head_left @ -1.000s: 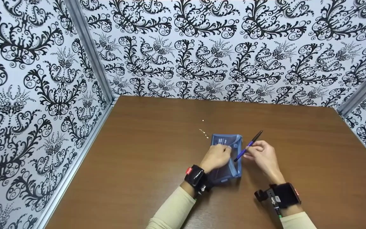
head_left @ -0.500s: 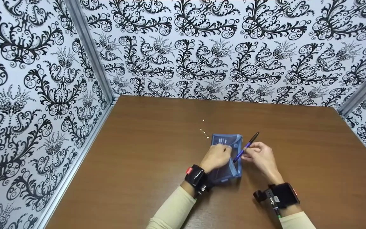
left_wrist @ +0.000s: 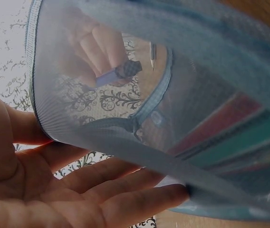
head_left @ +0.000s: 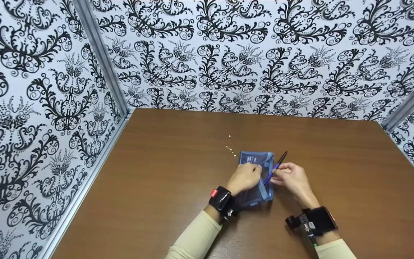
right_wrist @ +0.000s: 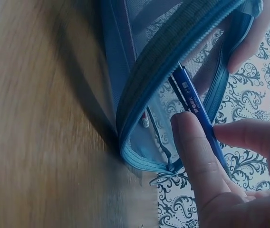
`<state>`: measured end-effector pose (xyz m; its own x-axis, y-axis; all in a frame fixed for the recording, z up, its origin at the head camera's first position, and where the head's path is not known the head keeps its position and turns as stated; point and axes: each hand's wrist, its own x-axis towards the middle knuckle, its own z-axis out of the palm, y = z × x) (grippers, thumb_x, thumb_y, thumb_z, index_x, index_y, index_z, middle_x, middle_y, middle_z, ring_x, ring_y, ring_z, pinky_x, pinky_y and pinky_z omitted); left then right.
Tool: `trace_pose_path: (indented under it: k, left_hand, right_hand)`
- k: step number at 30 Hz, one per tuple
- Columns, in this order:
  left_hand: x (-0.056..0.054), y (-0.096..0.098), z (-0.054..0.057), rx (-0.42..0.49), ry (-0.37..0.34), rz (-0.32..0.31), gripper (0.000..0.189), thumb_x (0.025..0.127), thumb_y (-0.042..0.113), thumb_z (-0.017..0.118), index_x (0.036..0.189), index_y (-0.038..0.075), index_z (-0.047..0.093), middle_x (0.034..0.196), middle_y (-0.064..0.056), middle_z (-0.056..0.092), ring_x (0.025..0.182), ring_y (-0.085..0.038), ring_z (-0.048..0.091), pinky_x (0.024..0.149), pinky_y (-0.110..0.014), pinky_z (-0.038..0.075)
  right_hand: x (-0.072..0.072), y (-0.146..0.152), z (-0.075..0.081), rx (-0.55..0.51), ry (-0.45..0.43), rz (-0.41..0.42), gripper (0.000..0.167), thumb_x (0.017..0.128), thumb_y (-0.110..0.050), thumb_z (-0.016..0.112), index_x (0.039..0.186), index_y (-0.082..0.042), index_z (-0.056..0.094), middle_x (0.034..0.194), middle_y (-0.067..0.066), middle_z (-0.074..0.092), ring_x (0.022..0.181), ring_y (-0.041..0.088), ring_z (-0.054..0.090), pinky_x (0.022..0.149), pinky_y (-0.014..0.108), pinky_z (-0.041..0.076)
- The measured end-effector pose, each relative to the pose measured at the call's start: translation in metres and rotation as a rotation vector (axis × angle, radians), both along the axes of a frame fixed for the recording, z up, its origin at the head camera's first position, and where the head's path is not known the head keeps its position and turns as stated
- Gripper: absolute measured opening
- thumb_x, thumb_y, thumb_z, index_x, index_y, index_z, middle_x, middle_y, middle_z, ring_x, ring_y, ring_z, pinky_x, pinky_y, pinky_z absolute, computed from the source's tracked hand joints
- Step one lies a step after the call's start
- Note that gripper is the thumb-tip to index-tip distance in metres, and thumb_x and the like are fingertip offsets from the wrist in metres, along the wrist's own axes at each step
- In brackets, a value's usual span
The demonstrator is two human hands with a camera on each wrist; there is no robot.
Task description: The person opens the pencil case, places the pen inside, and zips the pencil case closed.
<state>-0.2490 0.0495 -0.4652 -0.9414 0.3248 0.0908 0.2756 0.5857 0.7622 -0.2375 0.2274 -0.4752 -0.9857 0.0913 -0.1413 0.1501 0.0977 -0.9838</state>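
A blue mesh pencil case (head_left: pixel 256 154) stands on the table with its zipped mouth towards the right. My left hand (head_left: pixel 244 177) grips the edge of that mouth, holding it apart; in the left wrist view its fingers stretch along the mesh. Between thumb and fingertips, my right hand (head_left: pixel 295 181) pinches a blue pen (right_wrist: pixel 197 107) with black ends. Its front end reaches inside the zipper loop (right_wrist: pixel 144 90), tilted, while the black rear end points up and away. Inside the case lies a thin pencil (right_wrist: pixel 145 119), and red and green strips (left_wrist: pixel 220 121) show through the mesh.
Several tiny white specks (head_left: pixel 230 149) lie on the brown table (head_left: pixel 171 154) behind the case. Patterned panels (head_left: pixel 228 57) stand along the back and sides. Each wrist wears a black strapped camera, the right one (head_left: pixel 320 221) close over the table.
My right hand has slid the pen down and left, so its front end now sits deeper in the case's mouth. The left hand and the case stay where they were.
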Motion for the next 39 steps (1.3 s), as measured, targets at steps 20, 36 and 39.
trace_pose_path:
  k: [20,36,39]
  left_hand:
    - [0.0013,-0.0006,0.0012,0.020,-0.042,0.002,0.043,0.102,0.026,0.044,0.060,0.020,0.042,0.056,0.006,0.038,0.052,-0.008,0.039,0.049,-0.023,0.032]
    - [0.0006,-0.0003,0.0020,-0.030,0.013,-0.008,0.042,0.101,0.023,0.043,0.059,0.020,0.041,0.057,0.005,0.039,0.060,-0.011,0.047,0.051,-0.024,0.031]
    - [-0.0001,-0.0002,0.0017,-0.038,0.016,-0.007,0.042,0.101,0.023,0.043,0.059,0.020,0.043,0.058,0.005,0.041,0.063,-0.012,0.049,0.053,-0.024,0.033]
  right_hand:
    - [0.0024,-0.0043,-0.0019,-0.003,-0.035,0.069,0.026,0.091,0.005,0.058,0.112,0.016,0.047,0.085,0.011,0.072,0.072,0.016,0.071,0.071,0.029,0.059]
    - [0.0035,-0.0058,-0.0041,0.014,-0.038,0.118,0.028,0.091,0.001,0.061,0.112,0.016,0.050,0.088,0.013,0.072,0.076,0.018,0.071,0.072,0.030,0.059]
    - [0.0031,-0.0061,-0.0042,0.004,-0.042,0.132,0.025,0.092,0.001,0.060,0.111,0.015,0.050,0.089,0.013,0.072,0.076,0.018,0.071,0.072,0.030,0.059]
